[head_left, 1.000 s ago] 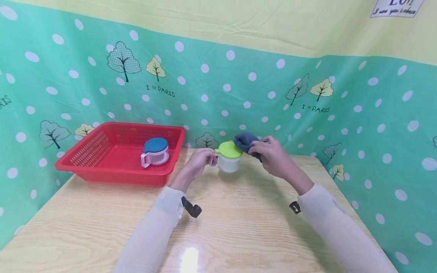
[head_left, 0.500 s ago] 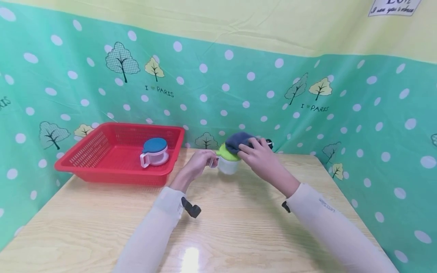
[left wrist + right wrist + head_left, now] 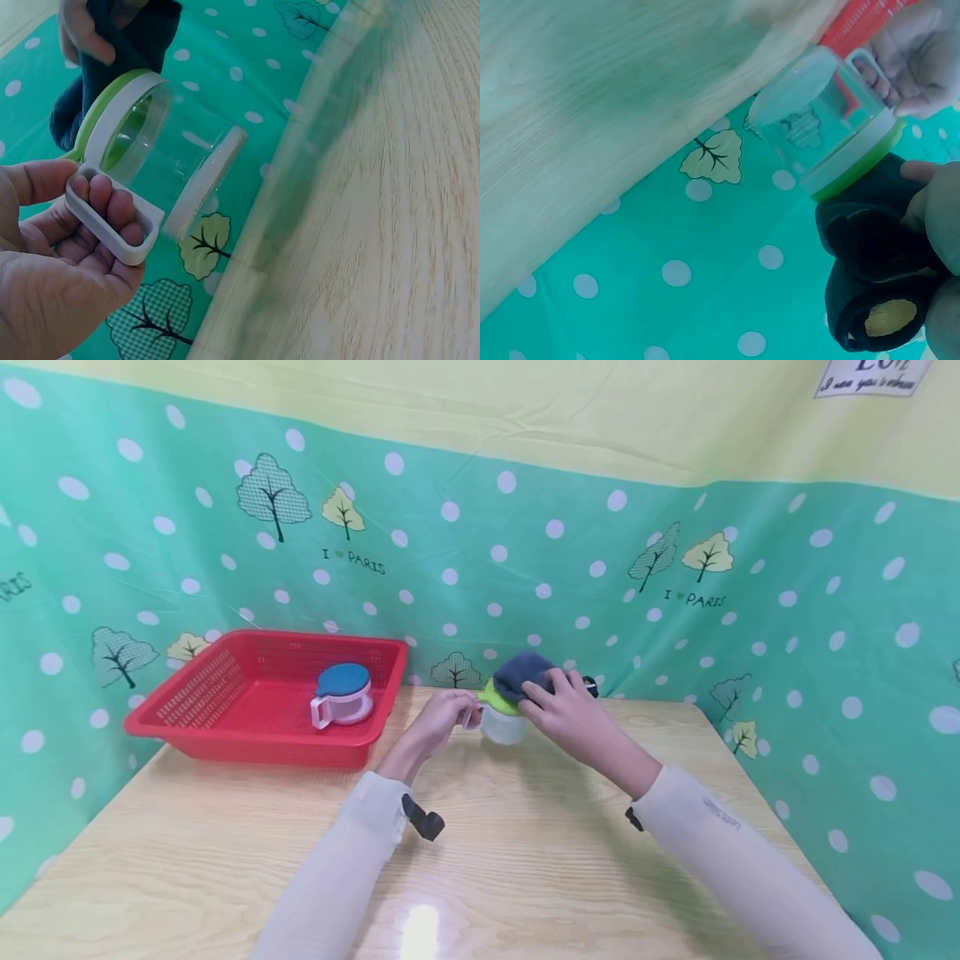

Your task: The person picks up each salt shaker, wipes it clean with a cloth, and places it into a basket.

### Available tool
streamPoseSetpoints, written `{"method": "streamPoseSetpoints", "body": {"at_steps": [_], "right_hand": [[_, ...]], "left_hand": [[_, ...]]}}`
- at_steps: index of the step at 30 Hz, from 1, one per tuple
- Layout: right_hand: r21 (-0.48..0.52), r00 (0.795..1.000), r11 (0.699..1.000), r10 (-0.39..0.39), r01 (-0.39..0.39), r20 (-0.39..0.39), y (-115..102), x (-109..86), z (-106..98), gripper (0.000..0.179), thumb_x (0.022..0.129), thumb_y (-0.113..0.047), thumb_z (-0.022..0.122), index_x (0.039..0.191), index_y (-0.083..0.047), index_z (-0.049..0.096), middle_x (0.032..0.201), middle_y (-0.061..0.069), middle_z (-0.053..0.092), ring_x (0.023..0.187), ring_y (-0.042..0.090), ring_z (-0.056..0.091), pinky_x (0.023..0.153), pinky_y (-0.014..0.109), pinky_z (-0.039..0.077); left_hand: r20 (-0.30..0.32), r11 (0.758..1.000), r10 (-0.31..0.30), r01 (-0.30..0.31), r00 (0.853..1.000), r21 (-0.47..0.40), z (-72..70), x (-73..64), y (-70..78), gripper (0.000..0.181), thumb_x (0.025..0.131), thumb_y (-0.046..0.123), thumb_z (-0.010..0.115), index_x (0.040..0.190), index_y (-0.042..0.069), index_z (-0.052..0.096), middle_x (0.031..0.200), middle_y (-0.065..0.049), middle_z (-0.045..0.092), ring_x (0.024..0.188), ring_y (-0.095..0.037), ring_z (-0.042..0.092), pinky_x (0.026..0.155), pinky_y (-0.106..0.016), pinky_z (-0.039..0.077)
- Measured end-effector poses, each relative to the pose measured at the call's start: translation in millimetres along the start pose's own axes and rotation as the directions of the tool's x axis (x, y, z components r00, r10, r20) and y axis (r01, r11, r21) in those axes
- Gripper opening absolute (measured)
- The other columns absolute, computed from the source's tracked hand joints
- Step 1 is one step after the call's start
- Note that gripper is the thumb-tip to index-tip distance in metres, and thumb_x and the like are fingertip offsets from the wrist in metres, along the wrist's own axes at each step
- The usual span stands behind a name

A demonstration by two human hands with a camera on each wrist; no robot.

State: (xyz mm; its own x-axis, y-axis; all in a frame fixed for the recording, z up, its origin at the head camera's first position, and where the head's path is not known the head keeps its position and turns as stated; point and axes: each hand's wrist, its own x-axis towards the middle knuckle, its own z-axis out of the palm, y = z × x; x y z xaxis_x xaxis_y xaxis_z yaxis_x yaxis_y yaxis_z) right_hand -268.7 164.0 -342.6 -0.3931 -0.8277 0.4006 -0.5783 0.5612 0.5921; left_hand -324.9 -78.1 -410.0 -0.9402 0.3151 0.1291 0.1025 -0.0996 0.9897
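Note:
A clear seasoning jar with a green flip lid and a white handle is held near the back of the table. My left hand grips it, with fingers curled through the handle and the thumb by the lid's tab. In my right hand is a bunched dark blue cloth, pressed over the top of the lid. The cloth covers much of the lid in the head view. Folds of the cloth lie against the lid's side in the right wrist view.
At the back left, a red plastic basket holds another jar with a blue lid and pale handle. A green, dotted curtain hangs directly behind the wooden table and along both sides.
My right hand has moved left with the cloth, from the lid's right edge to over its top. My left hand and the jar stay nearly in place.

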Motion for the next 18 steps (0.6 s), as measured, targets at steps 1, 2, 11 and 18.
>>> {"method": "streamPoseSetpoints", "body": {"at_steps": [1,2,11,18], "right_hand": [[-0.010,1.000,1.000,-0.007,0.006,-0.007,-2,-2.4,-1,0.023,0.090,-0.004,0.076,0.112,-0.011,0.070,0.124,0.012,0.066,0.103,0.043,0.057,0.080,0.054,0.051],[-0.014,1.000,1.000,-0.012,0.012,-0.013,-4,-4.4,-3,0.023,0.090,-0.004,0.076,0.111,-0.010,0.070,0.124,0.013,0.066,0.103,0.043,0.057,0.078,0.054,0.051],[-0.007,0.999,1.000,0.005,-0.005,-0.054,-7,-4.1,-8,0.018,0.091,-0.004,0.074,0.108,-0.011,0.070,0.117,0.012,0.066,0.099,0.041,0.057,0.074,0.053,0.049],[-0.012,0.998,0.998,0.059,-0.059,0.001,5,9.0,7,0.019,0.093,-0.009,0.074,0.111,-0.013,0.071,0.120,0.007,0.066,0.101,0.038,0.056,0.077,0.052,0.048]], "left_hand": [[0.000,1.000,0.000,0.000,1.000,-0.001,-0.1,0.2,-0.1,0.021,0.097,0.002,0.054,0.078,0.000,0.063,0.071,-0.006,0.058,0.072,-0.020,0.056,0.078,-0.032,0.047],[0.000,1.000,0.002,-0.002,1.000,-0.002,-0.2,0.4,-0.1,0.021,0.097,0.002,0.054,0.078,0.001,0.063,0.071,-0.006,0.058,0.072,-0.020,0.056,0.078,-0.032,0.047],[0.039,1.000,0.013,-0.013,0.999,0.010,0.7,-1.1,1.0,0.020,0.097,0.003,0.054,0.081,-0.004,0.064,0.075,-0.007,0.059,0.074,-0.020,0.056,0.079,-0.032,0.046],[0.070,1.000,0.031,-0.031,0.997,0.002,4.9,0.3,-2.3,0.022,0.095,-0.002,0.051,0.075,-0.003,0.058,0.075,-0.008,0.058,0.073,-0.020,0.054,0.076,-0.032,0.046]]}}
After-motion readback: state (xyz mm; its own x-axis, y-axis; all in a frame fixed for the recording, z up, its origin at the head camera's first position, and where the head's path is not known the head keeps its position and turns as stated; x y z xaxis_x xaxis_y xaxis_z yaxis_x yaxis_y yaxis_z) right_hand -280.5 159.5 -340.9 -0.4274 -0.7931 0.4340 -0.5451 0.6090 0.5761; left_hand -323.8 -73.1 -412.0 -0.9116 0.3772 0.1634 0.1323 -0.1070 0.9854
